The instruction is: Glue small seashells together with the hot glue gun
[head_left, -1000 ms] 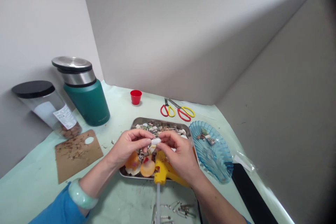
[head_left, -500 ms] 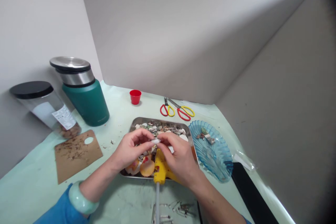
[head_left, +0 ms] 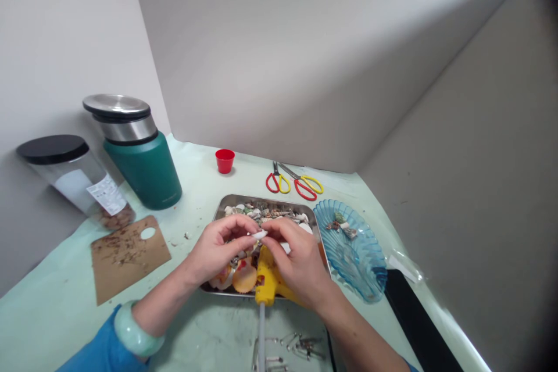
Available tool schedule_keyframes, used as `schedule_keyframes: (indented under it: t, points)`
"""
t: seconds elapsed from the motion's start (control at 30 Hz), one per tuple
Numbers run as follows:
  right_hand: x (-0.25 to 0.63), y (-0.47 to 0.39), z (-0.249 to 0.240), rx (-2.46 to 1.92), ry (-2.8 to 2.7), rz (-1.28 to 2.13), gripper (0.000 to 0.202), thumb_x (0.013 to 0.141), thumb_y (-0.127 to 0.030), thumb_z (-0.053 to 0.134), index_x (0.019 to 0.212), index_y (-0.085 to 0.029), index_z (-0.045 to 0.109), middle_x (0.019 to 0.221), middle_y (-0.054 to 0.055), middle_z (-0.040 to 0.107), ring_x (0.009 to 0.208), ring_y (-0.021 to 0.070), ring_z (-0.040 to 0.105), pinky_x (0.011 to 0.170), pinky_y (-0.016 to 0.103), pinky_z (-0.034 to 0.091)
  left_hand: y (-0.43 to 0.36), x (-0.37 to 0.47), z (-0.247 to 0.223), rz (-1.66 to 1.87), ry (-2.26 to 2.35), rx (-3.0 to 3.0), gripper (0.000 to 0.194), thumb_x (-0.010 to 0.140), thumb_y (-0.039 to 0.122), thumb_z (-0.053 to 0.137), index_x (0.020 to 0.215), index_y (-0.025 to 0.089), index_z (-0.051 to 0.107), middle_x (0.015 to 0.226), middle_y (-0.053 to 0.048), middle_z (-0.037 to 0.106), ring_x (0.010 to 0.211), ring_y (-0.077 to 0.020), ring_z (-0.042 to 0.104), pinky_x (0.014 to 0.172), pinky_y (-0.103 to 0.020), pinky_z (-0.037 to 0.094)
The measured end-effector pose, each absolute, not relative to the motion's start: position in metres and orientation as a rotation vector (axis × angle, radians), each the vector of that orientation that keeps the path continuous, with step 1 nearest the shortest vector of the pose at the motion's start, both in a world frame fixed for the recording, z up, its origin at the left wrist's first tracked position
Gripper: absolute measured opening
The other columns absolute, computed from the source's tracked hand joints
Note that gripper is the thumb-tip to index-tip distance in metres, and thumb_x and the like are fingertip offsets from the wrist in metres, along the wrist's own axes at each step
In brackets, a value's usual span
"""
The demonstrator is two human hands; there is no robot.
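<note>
A small white piece, which looks like a shell, is pinched at its ends between the fingertips of both hands. My left hand has thumb and forefinger closed on its left end. Against its right end press the thumb and fingers of my right hand. Below them is a yellow hot glue gun, a pale glue stick jutting from its back towards me. My right hand hides part of the gun, so whether it touches it I cannot tell. Under the hands lies a metal tray of mixed shells, including an orange scallop shell.
A blue shell-shaped dish holding a few bits stands right of the tray. Behind lie two scissors and a red cup. At left are a green flask, a clear jar and stained cardboard. Small metal pieces lie in front.
The white piece has turned slightly between my fingertips and shows a little more of its surface. My hands have hardly moved.
</note>
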State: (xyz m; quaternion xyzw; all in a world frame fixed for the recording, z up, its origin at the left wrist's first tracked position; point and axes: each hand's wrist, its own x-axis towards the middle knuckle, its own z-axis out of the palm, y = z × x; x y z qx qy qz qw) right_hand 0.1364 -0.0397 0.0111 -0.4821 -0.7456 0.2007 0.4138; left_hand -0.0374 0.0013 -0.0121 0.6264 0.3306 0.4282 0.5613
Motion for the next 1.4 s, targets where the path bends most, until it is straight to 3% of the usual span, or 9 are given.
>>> schedule_keyframes:
  t: [0.43,0.67,0.97,1.4]
  points:
    - [0.138,-0.038,0.009,-1.151,-1.953,0.387,0.019,0.085,-0.008,0.05,0.096,-0.019,0.061,0.092,0.007,0.066,0.085,0.0186,0.061,0.076,0.03,0.048,0.003,-0.037,-0.016,1.037,0.754,1.604,0.007,0.077,0.018,0.062,0.084,0.015,0.062,0.093,-0.006,0.06,0.082,-0.0158,0.059,0.07,-0.027,0.051]
    - [0.141,-0.036,0.01,-1.193,-1.915,0.387,0.015,0.088,-0.013,0.051,0.094,-0.021,0.063,0.091,0.006,0.067,0.084,0.0186,0.062,0.076,0.03,0.047,0.002,-0.035,-0.013,1.016,0.791,1.511,0.011,0.077,0.018,0.062,0.087,0.015,0.066,0.093,-0.006,0.067,0.083,-0.0165,0.064,0.077,-0.029,0.054]
    - [0.149,-0.035,0.012,-1.304,-1.792,0.685,0.007,0.086,-0.019,0.056,0.083,-0.021,0.061,0.074,0.0,0.065,0.068,0.0147,0.061,0.066,0.025,0.047,0.004,-0.035,-0.016,0.974,0.885,1.195,0.013,0.072,0.023,0.068,0.083,0.016,0.066,0.072,-0.003,0.073,0.068,-0.0172,0.07,0.069,-0.03,0.056]
    - [0.147,-0.034,0.005,-1.258,-1.592,0.982,0.005,0.084,-0.022,0.058,0.085,-0.021,0.063,0.07,-0.003,0.064,0.058,0.0116,0.062,0.058,0.022,0.048,0.004,-0.038,-0.015,0.973,0.85,1.301,0.01,0.072,0.02,0.069,0.08,0.015,0.066,0.071,0.0,0.069,0.06,-0.0123,0.064,0.06,-0.025,0.054]
